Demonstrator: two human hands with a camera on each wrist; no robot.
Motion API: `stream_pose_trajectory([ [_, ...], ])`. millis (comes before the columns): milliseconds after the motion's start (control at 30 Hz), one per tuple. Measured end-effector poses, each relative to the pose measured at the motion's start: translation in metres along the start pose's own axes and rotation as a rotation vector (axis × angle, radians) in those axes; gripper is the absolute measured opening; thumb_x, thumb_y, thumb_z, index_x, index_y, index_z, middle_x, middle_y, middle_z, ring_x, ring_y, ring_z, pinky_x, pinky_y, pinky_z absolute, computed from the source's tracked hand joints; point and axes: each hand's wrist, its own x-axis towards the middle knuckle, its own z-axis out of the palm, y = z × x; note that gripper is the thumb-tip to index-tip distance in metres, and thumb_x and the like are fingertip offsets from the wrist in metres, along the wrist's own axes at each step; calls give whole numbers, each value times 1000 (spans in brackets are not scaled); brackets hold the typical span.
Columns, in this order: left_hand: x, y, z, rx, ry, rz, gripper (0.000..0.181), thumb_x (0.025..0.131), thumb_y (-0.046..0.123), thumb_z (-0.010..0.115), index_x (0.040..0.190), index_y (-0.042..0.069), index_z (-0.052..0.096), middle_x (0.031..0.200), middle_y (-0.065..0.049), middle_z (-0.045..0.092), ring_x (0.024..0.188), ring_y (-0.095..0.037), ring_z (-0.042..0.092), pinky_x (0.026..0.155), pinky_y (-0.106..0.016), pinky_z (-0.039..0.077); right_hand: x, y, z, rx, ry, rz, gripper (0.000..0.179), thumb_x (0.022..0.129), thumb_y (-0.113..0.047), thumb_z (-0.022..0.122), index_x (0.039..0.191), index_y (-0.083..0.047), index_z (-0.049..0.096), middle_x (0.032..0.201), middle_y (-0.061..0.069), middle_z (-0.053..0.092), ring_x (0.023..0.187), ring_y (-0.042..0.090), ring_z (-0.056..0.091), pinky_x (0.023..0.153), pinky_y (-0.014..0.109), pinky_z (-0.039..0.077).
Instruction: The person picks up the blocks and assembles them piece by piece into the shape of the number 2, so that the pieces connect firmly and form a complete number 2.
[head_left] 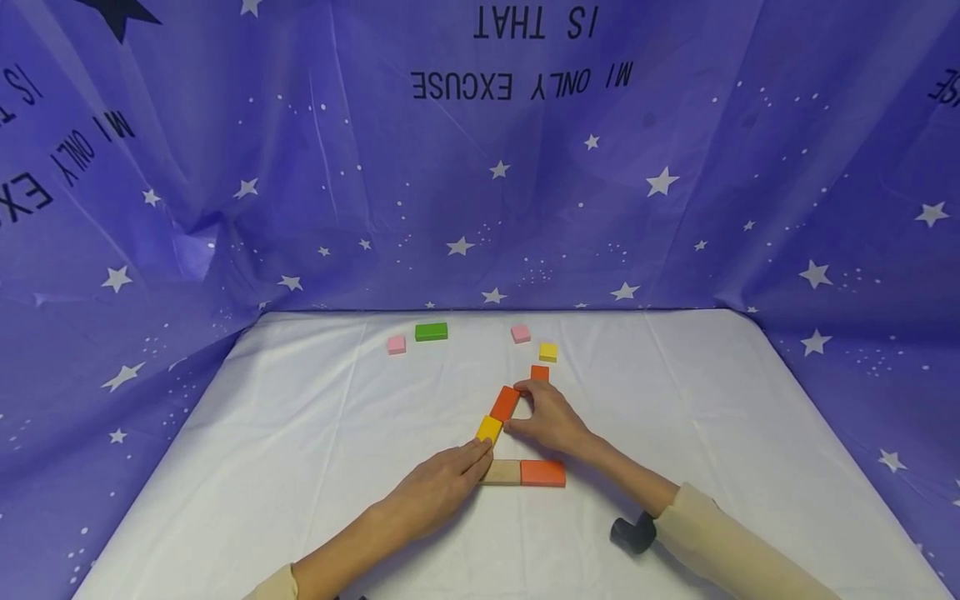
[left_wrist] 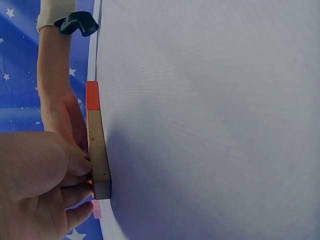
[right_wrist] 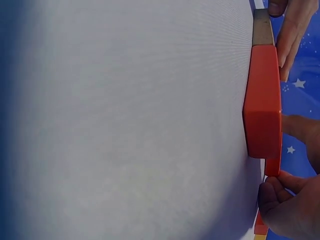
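Both hands meet around a slanted run of blocks, as I see it from my distant seat. On the right hand [head_left: 551, 419], thumb and forefinger pinch the orange block [head_left: 505, 404]; on the left hand [head_left: 442, 485], fairly straight fingers rest at the near end of the yellow block [head_left: 491, 427]. That orange block lies just left of the right hand, the nearer one, and beyond the left fingertips. Its long axis runs away and rightward, its near end against the yellow block. Just past the right forefinger sits a second orange block [head_left: 540, 372], partly covered, so I cannot tell whether the two touch. Farther out are a small yellow block [head_left: 548, 352] and a pink block [head_left: 521, 334]. Nearer me than the right thumb, a wooden block [head_left: 504, 472] and red block [head_left: 543, 473] form a crosswise row, left fingers hiding its left end.
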Motion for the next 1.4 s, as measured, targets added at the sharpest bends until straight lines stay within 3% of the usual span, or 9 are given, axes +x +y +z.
stream_pose_trajectory([
  [500, 0, 0, 0, -14, -44, -19, 43, 94, 2, 65, 136, -4, 57, 142, -18, 53, 131, -27, 51, 104, -35, 45, 2, 0, 2, -12, -9, -12, 64, 78, -22, 85, 131, 3, 60, 133, 18, 59, 129, 34, 50, 112, 46, 35],
  [1067, 0, 0, 0, -7, -28, -11, 43, 93, 2, 67, 135, -4, 58, 142, -18, 54, 130, -27, 52, 103, -35, 46, 1, -1, -1, -12, -14, -31, 65, 78, -21, 85, 132, 3, 59, 135, 19, 57, 131, 35, 48, 113, 47, 33],
  [1400, 0, 1, -1, -20, -37, -16, 42, 94, 1, 66, 135, -4, 58, 142, -17, 53, 131, -27, 52, 103, -36, 46, 1, 6, -12, 34, 85, -66, 58, 77, -15, 87, 128, -1, 63, 119, 13, 64, 106, 27, 61, 96, 42, 50],
])
